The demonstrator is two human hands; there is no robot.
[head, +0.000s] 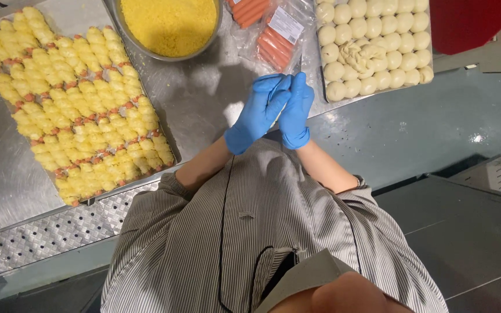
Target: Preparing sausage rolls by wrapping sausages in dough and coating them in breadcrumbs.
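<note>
**Gloved palms pressed over steel**

From the head camera: left hand (257,113) and right hand (294,110), in smooth blue gloves, press flat together. A pale sliver shows between them; I cannot tell what. Crumbed rolls (71,98) fill the left tray (163,124), round dough balls (375,40) lie right.

The scene is viewed from a single head-worn camera, aimed steeply downward from close above the torso. Beyond the gloved fingers (285,87) a steel table (204,98) is seen; no second view is provided.
</note>
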